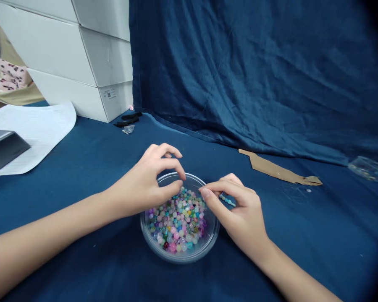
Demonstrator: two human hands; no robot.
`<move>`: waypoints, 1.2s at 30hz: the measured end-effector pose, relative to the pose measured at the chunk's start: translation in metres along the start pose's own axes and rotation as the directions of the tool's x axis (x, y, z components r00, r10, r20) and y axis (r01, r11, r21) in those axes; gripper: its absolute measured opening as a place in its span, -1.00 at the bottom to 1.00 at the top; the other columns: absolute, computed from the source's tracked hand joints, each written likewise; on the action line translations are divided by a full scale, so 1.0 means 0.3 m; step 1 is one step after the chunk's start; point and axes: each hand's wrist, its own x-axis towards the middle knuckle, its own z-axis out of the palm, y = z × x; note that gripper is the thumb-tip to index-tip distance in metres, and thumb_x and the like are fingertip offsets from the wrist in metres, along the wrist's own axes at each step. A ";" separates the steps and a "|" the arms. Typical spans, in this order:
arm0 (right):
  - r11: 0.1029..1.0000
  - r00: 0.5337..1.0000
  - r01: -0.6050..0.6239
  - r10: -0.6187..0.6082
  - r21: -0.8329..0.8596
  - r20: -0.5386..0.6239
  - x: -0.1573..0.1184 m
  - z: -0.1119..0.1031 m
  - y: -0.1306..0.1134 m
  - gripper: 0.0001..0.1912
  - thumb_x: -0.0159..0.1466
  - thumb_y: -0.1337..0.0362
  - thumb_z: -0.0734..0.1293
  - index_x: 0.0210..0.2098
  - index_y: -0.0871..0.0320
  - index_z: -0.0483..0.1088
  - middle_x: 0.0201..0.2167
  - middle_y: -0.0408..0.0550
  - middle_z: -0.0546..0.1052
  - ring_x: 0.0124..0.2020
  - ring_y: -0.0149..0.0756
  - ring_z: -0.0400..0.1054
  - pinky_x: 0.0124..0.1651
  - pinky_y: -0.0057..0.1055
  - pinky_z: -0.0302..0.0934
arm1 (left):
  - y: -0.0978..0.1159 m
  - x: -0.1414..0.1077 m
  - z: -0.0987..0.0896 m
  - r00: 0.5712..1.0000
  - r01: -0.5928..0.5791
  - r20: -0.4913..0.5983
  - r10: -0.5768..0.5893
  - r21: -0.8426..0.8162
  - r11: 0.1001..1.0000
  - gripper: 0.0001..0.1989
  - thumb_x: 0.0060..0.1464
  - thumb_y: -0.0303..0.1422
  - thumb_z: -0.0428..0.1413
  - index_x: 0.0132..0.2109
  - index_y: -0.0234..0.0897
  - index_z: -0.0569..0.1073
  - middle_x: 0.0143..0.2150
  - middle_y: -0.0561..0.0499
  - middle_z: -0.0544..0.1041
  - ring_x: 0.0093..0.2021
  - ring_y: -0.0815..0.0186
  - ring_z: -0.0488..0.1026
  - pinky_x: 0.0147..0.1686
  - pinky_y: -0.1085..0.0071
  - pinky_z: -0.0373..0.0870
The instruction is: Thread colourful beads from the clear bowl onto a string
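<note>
Forearms: both reach in from the bottom corners of the view, bare and angled inward, so that they converge on the bowl.

Glass bowl: the shallow glass bowl [180, 254] sits on the worktop between the two hands, just in front of the person. It is filled with round beads [176, 222] in pink, teal, lilac, amber and red.

Left hand: the left hand [148, 184] arches over the near-left rim, with the wrist low and the fingers curled downward. The fingertips [171, 161] and thumb [173, 188] come close together just over the beads. It is partly closed, and whether it has hold of a bead cannot be told.

Right hand: the right hand [237, 212] rests at the bowl's right rim, with the fingers bent inward and the thumb and forefinger reaching over the beads. A short strand of teal beads [227, 200] shows in the gap within this hand, but whether the hand grips it cannot be told.

Worktop: a navy cloth [302, 235] covers it. A torn cardboard strip [280, 170] lies to the right, with a clear plastic bag [368, 168] beyond it.

Far left: white paper sheets [34, 134] lie partly under a dark grey slab [3, 151].

Back: small black strips [127, 119] and a small clear packet [129, 129] lie before stacked white boxes [82, 54], beside a hanging navy curtain [255, 71].
</note>
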 end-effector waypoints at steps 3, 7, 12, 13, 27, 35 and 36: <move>0.999 0.999 0.039 -0.039 -0.027 0.008 -0.002 0.004 -0.002 -0.87 0.37 0.36 0.42 -0.31 0.06 0.57 -0.53 -0.21 0.51 -0.42 -0.28 0.32 -0.22 -0.24 0.22 | -0.002 0.000 -0.014 0.976 0.076 0.193 -0.097 0.116 0.990 -0.89 0.09 -0.35 0.19 -0.31 -0.11 0.65 0.17 -0.01 0.46 0.16 0.05 0.38 0.15 0.10 0.31; 0.998 0.999 0.044 -0.043 -0.040 0.029 -0.004 0.007 -0.001 -0.87 0.38 0.36 0.41 -0.31 0.06 0.55 -0.53 -0.21 0.46 -0.42 -0.28 0.28 -0.22 -0.23 0.19 | 0.013 -0.008 -0.037 0.925 0.021 0.357 -0.127 0.285 0.958 -0.90 0.08 -0.31 0.19 -0.33 -0.14 0.62 0.10 -0.02 0.52 0.08 0.04 0.43 -0.01 0.18 0.37; 0.998 0.998 0.041 -0.039 -0.049 0.043 -0.006 0.006 0.001 -0.85 0.39 0.37 0.40 -0.33 0.07 0.54 -0.52 -0.21 0.44 -0.40 -0.29 0.27 -0.21 -0.23 0.18 | 0.017 -0.014 -0.057 0.885 0.020 0.441 -0.151 0.288 0.957 -0.90 0.11 -0.23 0.22 -0.28 -0.11 0.59 -0.01 0.01 0.54 -0.03 0.12 0.48 -0.18 0.30 0.36; 0.998 0.998 0.045 -0.043 -0.050 0.042 -0.006 0.006 0.001 -0.85 0.38 0.37 0.40 -0.33 0.08 0.53 -0.52 -0.21 0.43 -0.40 -0.29 0.27 -0.22 -0.24 0.17 | 0.013 -0.013 -0.059 0.879 0.035 0.447 -0.166 0.286 0.958 -0.90 0.13 -0.23 0.22 -0.27 -0.10 0.60 -0.01 0.02 0.54 -0.03 0.12 0.48 -0.18 0.30 0.36; 0.990 0.995 -0.093 0.095 0.107 -0.014 -0.009 -0.007 -0.002 -0.86 0.36 0.30 0.41 -0.35 0.04 0.57 -0.43 -0.14 0.57 -0.34 -0.21 0.36 -0.24 -0.22 0.21 | -0.001 0.000 -0.031 0.978 -0.031 0.205 0.022 0.043 0.999 -0.90 0.16 -0.19 0.34 -0.27 -0.05 0.69 0.24 -0.04 0.44 0.27 -0.01 0.27 0.23 0.05 0.23; 0.956 0.998 -0.039 0.051 0.291 -0.033 -0.020 -0.017 0.009 -0.87 0.37 0.30 0.42 -0.33 0.03 0.57 -0.46 -0.12 0.54 -0.34 -0.19 0.32 -0.25 -0.21 0.21 | 0.027 -0.002 -0.011 0.987 -0.125 0.056 0.148 -0.300 0.946 -0.93 0.10 -0.38 0.40 -0.25 -0.15 0.68 -0.33 0.02 0.61 -0.16 0.22 0.44 -0.13 0.37 0.42; 0.953 0.999 -0.028 0.036 0.301 -0.021 -0.021 -0.017 0.009 -0.87 0.37 0.31 0.42 -0.33 0.04 0.57 -0.46 -0.12 0.54 -0.34 -0.20 0.32 -0.25 -0.21 0.21 | 0.029 -0.003 -0.009 0.990 -0.105 0.058 0.131 -0.332 0.937 -0.93 0.10 -0.38 0.40 -0.24 -0.16 0.69 -0.33 0.01 0.61 -0.17 0.23 0.46 -0.14 0.38 0.44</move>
